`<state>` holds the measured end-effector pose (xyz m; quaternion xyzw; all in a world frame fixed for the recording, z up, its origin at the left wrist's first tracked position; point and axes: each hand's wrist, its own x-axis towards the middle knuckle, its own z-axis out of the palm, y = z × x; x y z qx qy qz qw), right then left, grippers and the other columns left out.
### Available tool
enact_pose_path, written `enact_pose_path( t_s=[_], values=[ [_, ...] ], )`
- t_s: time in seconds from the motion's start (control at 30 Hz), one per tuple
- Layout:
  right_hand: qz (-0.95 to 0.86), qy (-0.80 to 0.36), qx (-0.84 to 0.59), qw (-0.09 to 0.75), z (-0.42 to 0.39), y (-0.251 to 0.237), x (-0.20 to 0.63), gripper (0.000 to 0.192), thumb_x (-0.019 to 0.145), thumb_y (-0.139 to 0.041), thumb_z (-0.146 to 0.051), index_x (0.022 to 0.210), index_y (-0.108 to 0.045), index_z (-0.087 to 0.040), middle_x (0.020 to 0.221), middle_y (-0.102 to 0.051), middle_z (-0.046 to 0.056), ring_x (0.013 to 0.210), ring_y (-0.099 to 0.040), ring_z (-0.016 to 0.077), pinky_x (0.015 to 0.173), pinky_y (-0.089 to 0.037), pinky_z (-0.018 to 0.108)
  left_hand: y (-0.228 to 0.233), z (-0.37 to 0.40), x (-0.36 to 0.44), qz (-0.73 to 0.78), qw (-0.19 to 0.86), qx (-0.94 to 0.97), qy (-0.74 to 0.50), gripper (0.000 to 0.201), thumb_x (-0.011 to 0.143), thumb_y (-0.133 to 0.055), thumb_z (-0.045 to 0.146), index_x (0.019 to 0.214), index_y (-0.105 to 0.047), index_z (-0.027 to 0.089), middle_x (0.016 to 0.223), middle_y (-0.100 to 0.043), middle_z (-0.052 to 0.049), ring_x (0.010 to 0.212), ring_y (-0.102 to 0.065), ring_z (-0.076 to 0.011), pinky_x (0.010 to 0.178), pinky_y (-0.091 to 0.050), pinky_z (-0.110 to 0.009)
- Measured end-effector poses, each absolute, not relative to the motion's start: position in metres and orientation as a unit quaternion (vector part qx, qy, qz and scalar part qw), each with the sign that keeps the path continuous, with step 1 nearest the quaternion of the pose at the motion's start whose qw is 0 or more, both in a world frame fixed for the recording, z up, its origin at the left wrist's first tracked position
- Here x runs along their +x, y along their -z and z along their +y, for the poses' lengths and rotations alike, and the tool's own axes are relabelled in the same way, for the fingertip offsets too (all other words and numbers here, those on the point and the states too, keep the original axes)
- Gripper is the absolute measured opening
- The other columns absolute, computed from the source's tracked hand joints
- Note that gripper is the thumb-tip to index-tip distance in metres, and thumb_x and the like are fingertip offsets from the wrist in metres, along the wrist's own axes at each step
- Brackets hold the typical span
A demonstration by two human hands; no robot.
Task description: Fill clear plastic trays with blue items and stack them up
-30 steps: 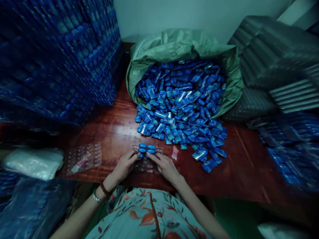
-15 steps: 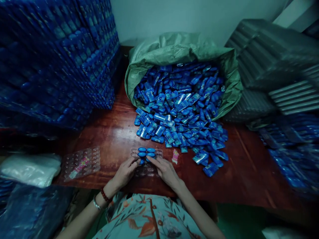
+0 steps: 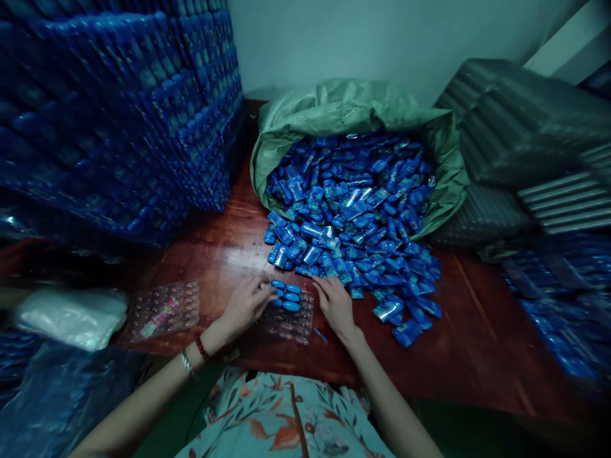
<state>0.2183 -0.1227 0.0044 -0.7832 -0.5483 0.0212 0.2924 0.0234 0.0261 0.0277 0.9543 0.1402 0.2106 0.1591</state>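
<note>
1. Left hand (image 3: 245, 305) rests on the near-left edge of a clear tray (image 3: 291, 321) on the bench (image 3: 224, 254); its fingers (image 3: 265, 294) are curled, touching the blue sachets (image 3: 286, 298) seated in the tray's far rows; whether they grip one, I cannot tell.
2. Right hand (image 3: 337, 305) lies just right of the tray, fingers loosely spread at the near edge of the pile (image 3: 353, 254), holding nothing visible.
3. Further left lies a second tray (image 3: 165, 308).
4. Beyond, the pile spills from a green sack (image 3: 344, 105).
</note>
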Motion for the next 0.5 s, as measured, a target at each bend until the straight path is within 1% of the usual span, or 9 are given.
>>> enact_pose_path(
  t_s=[0.07,0.1,0.17,0.23,0.27,0.33,0.4,0.47,0.5],
  values=[
    [-0.557,-0.015,-0.804,0.205,-0.106,-0.008,0.227,0.031,0.092,-0.044,-0.022,0.119,-0.059,-0.019,0.103,-0.059,0.010,0.097,-0.052,0.0214,0.082,-0.046,0.034,-0.029,0.047,0.045,0.190,0.214,0.932,-0.221,0.020,0.093,-0.044,0.023,0.101,-0.061,0.017,0.096,-0.059,-0.009,0.085,-0.057,-0.0178,0.075,-0.048,-0.030],
    [-0.571,-0.017,-0.806,0.154,-0.098,-0.010,0.230,0.033,0.091,-0.046,-0.022,0.122,-0.056,-0.018,0.108,-0.058,0.011,0.099,-0.051,0.0228,0.082,-0.045,0.035,-0.029,0.058,0.058,0.214,0.229,0.925,-0.212,0.019,0.092,-0.046,0.023,0.104,-0.060,0.016,0.097,-0.059,-0.009,0.086,-0.057,-0.0181,0.076,-0.048,-0.030],
    [-0.591,-0.022,-0.804,0.068,-0.086,-0.013,0.232,0.037,0.089,-0.048,-0.019,0.125,-0.053,-0.016,0.110,-0.057,0.014,0.100,-0.050,0.0245,0.082,-0.044,0.037,-0.028,0.079,0.084,0.244,0.236,0.927,-0.162,0.029,0.086,-0.058,0.026,0.112,-0.055,0.014,0.103,-0.060,-0.011,0.089,-0.059,-0.0210,0.079,-0.049,-0.033],
    [-0.598,-0.028,-0.800,0.034,-0.082,-0.014,0.233,0.036,0.089,-0.046,-0.015,0.124,-0.053,-0.014,0.107,-0.059,0.014,0.100,-0.050,0.0246,0.083,-0.043,0.037,-0.026,0.094,0.105,0.252,0.230,0.933,-0.116,0.042,0.076,-0.069,0.025,0.113,-0.054,0.011,0.103,-0.060,-0.013,0.089,-0.060,-0.0242,0.078,-0.049,-0.036],
    [-0.599,-0.034,-0.799,0.041,-0.083,-0.014,0.234,0.035,0.089,-0.044,-0.014,0.122,-0.054,-0.013,0.105,-0.060,0.014,0.100,-0.051,0.0243,0.083,-0.042,0.037,-0.025,0.098,0.112,0.251,0.229,0.935,-0.103,0.042,0.073,-0.071,0.021,0.111,-0.055,0.011,0.101,-0.061,-0.013,0.087,-0.060,-0.0250,0.076,-0.049,-0.036],
    [-0.582,-0.052,-0.805,0.104,-0.095,-0.012,0.236,0.033,0.090,-0.041,-0.015,0.121,-0.053,-0.013,0.105,-0.062,0.013,0.100,-0.053,0.0238,0.084,-0.043,0.036,-0.023,0.101,0.118,0.246,0.232,0.936,-0.100,0.037,0.070,-0.069,0.011,0.105,-0.058,0.011,0.097,-0.062,-0.013,0.085,-0.061,-0.0253,0.075,-0.049,-0.036],
    [-0.526,-0.078,-0.817,0.224,-0.116,-0.011,0.237,0.033,0.091,-0.042,-0.022,0.123,-0.049,-0.014,0.106,-0.063,0.013,0.096,-0.057,0.0229,0.080,-0.045,0.036,-0.019,0.099,0.114,0.241,0.236,0.936,-0.099,0.034,0.071,-0.063,0.005,0.104,-0.059,0.012,0.098,-0.062,-0.012,0.087,-0.061,-0.0248,0.078,-0.049,-0.036],
    [-0.446,-0.121,-0.815,0.349,-0.140,-0.014,0.235,0.035,0.090,-0.046,-0.032,0.121,-0.048,-0.015,0.102,-0.065,0.010,0.087,-0.061,0.0209,0.075,-0.048,0.033,-0.016,0.094,0.100,0.234,0.260,0.929,-0.120,0.031,0.076,-0.057,0.007,0.107,-0.058,0.014,0.102,-0.062,-0.011,0.093,-0.060,-0.0230,0.082,-0.048,-0.035],
    [-0.416,-0.151,-0.805,0.395,-0.152,-0.016,0.232,0.034,0.088,-0.049,-0.036,0.117,-0.050,-0.017,0.098,-0.065,0.008,0.082,-0.062,0.0197,0.072,-0.049,0.032,-0.014,0.091,0.090,0.239,0.286,0.916,-0.149,0.029,0.079,-0.055,0.010,0.107,-0.058,0.015,0.103,-0.063,-0.010,0.094,-0.060,-0.0216,0.084,-0.048,-0.034]
  ],
)
